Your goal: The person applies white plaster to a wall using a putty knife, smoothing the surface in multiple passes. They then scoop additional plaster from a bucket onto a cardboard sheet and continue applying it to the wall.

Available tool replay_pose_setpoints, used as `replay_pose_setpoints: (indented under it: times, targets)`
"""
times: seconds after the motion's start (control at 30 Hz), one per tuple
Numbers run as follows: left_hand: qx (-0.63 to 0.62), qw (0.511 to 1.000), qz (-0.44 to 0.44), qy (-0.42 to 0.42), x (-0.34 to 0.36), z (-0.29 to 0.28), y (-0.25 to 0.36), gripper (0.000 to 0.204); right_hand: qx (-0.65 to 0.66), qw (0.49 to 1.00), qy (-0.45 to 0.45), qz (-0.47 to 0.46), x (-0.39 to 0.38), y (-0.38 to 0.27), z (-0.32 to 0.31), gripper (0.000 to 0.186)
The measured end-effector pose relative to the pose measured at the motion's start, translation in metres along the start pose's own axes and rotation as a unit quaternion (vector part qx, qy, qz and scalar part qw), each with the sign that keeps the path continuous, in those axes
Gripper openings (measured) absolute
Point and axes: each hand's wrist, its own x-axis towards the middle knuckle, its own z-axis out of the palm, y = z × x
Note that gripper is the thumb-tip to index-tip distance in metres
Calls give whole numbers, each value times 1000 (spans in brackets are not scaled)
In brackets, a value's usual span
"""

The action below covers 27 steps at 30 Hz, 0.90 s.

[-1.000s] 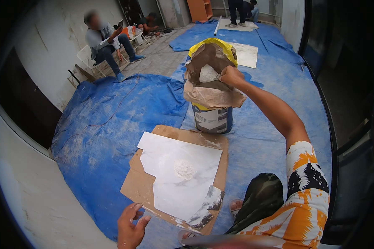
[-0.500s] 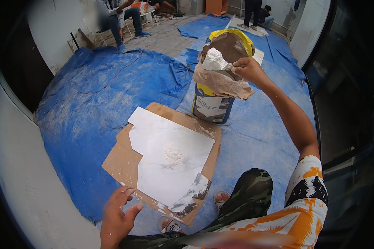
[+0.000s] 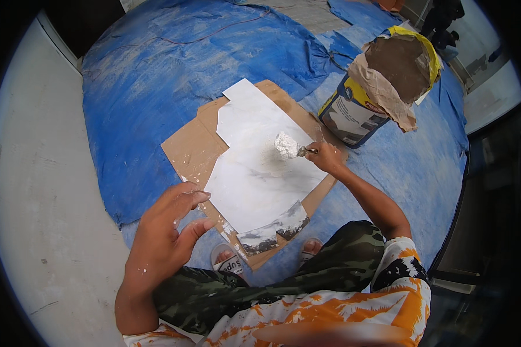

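My right hand [image 3: 327, 157] is closed round the handle of a trowel [image 3: 301, 151]. A heap of white powder [image 3: 285, 145] hides most of its blade. The load is over a white marble-patterned sheet [image 3: 260, 179] of irregular outline, which lies on a flattened piece of cardboard [image 3: 194, 139]. My left hand [image 3: 171, 225], with fingers and thumb apart and nothing between them, is beside the sheet's left edge. At the far right an open paper sack [image 3: 353, 113], blue and yellow with its top folded down, stands upright.
Blue tarpaulin [image 3: 156, 87] covers the floor, with a thin cord across its far part. A pale wall [image 3: 46, 191] runs along the left. Other people [image 3: 443, 20] are at the far right. My sandalled feet [image 3: 228, 258] stand at the cardboard's near edge.
My right hand has brought the loaded trowel from the sack's mouth down and left to above the sheet. My left hand has moved up toward the sheet. The view has tilted downward.
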Motion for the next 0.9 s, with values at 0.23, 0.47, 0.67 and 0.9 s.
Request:
replay_pose_setpoints:
  times: [0.23,0.47,0.67,0.9]
  targets:
    - [-34,999,8,8,8,-9,-20,39,-314,925,-66,-203,54,-95,42,15]
    - [-22,999,38,31,19,-27,-47,39,-361,898,7,-252,85,-132,36,10]
    - [-48,998,24,45,37,-28,-39,33,-134,987,-23,-86,43,-89,-53,21]
    - [-62,997,-23,30,80,1,24,33,212,967,112,88,-23,7,-281,25]
